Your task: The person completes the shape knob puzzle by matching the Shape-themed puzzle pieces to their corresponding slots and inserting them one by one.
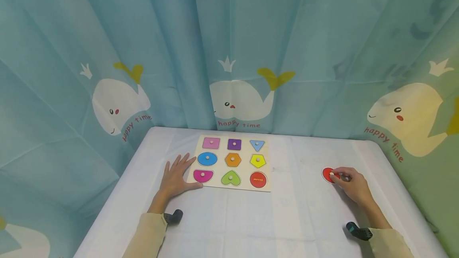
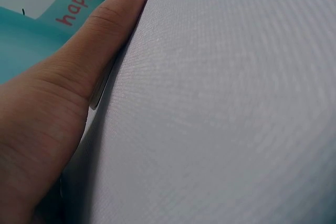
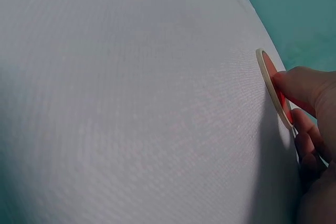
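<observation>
A pale wooden puzzle board [image 1: 215, 185] lies on the table with knobbed shapes in it. These include an orange hexagon [image 1: 229, 162], a green heart [image 1: 234, 180] and a blue oval [image 1: 202, 160]. The round recess [image 1: 258, 184] at its near right corner is printed red with lettering and holds no piece. My left hand [image 1: 175, 179] rests spread at the board's left side, thumb [image 2: 107, 22] along the near corner. Well to the right of the board, my right hand [image 1: 353, 184] pinches the knob of a red round puzzle piece [image 1: 326, 174]. Seen from the right wrist, that piece's pale rim [image 3: 269, 85] stands close over the cloth.
White cloth covers the table [image 1: 294, 218]. Behind and on both sides hangs a blue-green curtain [image 1: 172, 51] with whales printed on it. Dark devices [image 1: 173, 217] are strapped at both wrists, beside beige sleeves [image 1: 147, 234].
</observation>
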Demonstrator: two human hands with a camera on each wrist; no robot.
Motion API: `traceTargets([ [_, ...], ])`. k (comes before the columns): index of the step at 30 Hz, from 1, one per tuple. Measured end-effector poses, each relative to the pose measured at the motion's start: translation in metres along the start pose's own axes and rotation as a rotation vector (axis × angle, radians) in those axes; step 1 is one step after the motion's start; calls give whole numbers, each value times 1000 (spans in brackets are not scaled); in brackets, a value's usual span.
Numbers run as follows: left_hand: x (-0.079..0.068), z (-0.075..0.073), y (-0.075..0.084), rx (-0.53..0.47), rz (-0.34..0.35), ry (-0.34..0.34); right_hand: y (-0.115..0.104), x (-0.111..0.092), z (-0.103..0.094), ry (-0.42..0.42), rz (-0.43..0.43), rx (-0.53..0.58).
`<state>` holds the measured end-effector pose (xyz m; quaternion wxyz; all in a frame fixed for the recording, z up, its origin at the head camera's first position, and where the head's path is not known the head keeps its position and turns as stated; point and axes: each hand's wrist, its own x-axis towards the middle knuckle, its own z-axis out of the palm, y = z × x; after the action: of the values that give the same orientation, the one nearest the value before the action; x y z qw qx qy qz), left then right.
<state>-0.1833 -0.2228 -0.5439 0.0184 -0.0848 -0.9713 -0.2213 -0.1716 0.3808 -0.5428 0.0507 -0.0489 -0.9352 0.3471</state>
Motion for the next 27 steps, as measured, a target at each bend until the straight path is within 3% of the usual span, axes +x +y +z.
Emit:
traceTargets([
  [27,1,-1,0,8,-3,-10,-7,0,-5,-11,28,-10],
])
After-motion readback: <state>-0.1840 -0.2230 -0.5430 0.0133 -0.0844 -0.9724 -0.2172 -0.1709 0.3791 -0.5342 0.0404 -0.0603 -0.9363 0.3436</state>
